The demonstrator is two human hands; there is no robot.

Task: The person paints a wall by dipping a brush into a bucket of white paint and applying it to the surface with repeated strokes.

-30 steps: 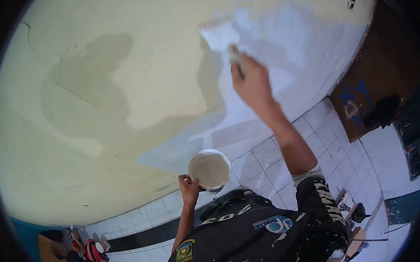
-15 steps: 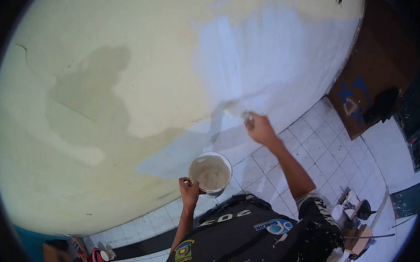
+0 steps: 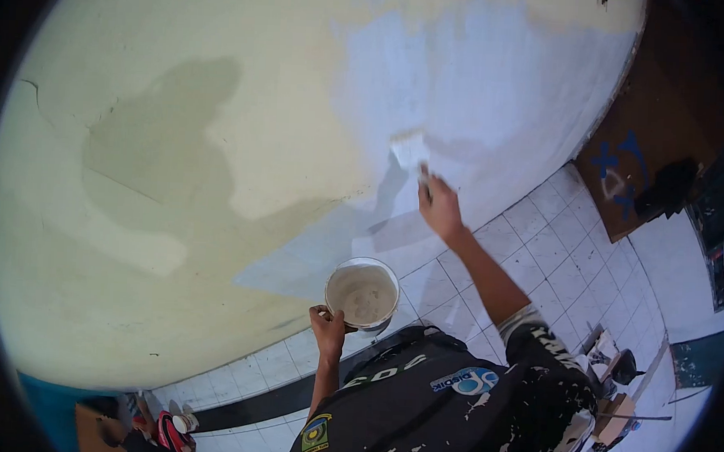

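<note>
My right hand [image 3: 441, 205] is closed round the handle of a wide paintbrush [image 3: 410, 150], whose white, paint-covered bristles are against the wall. Around the brush the wall [image 3: 277, 125] carries a pale bluish-white painted patch [image 3: 457, 77]; the rest of it is cream yellow. Lower down, my left hand [image 3: 328, 325] grips the rim of a round white bucket [image 3: 362, 295], with the thumb over the edge. Greyish residue coats the inside of the bucket.
White floor tiles [image 3: 499, 232] run along the wall's base. A brown board [image 3: 622, 181] with blue marks stands at right. Several containers and tools [image 3: 614, 366] lie at lower right; a red item [image 3: 173, 436] and a small can [image 3: 184, 423] are at lower left.
My right hand has moved slightly, and the paintbrush has swung upward on the wall, its head now clearly visible. My left hand still holds the bucket in nearly the same place.
</note>
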